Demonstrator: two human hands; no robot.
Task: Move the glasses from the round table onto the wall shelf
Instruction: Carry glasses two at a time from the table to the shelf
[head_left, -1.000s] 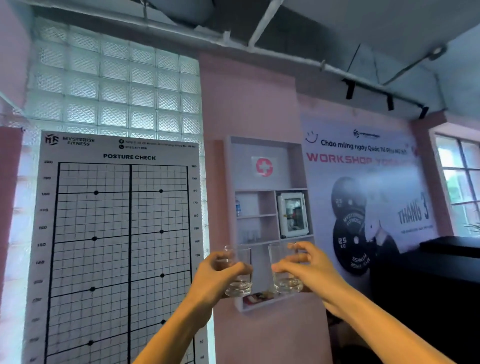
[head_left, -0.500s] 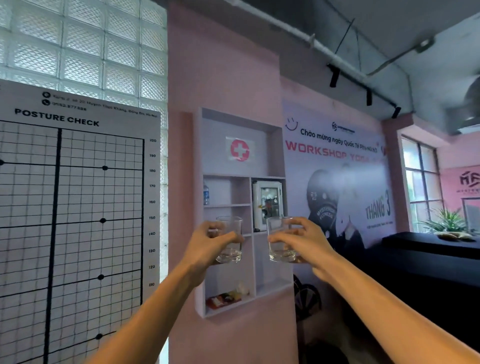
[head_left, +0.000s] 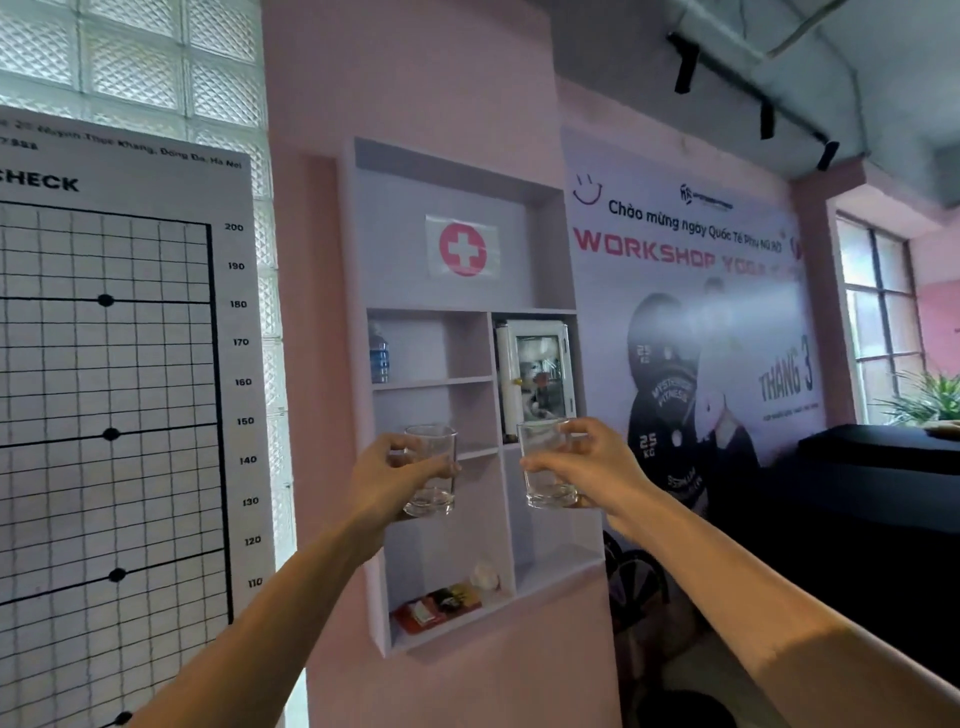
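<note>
Two clear glasses are held up in front of the wall shelf (head_left: 467, 629), one in each hand. The left glass (head_left: 430, 470) is gripped by the left hand (head_left: 389, 478): its fingers (head_left: 400, 444) are wrapped round the far side and the thumb is pressed across the front, so the glass is pinched upright between them. The right glass (head_left: 548, 467) is gripped in the same way by the right hand (head_left: 587, 467), with the fingers (head_left: 576, 427) curled over the rim and side and the thumb laid across the front. Both glasses are kept upright, level with each other and slightly apart, and appear empty. Neither is set on the shelf; whether they are touching its front edge cannot be told.

The shelf is recessed in a pink wall and divided into compartments. The left glass is seen before the middle left compartment, the right glass before the divider and the lower right compartment. A red cross sign (head_left: 462, 248) is fixed in the top compartment. A water bottle (head_left: 379, 356) is stood in the upper left compartment, and a small white cabinet (head_left: 537, 376) is housed in the upper right one. Some small packets (head_left: 439, 605) are laid in the bottom left compartment. A posture chart (head_left: 119, 395) is hung to the left of the wall, and a workshop banner (head_left: 701, 322) to the right.
</note>
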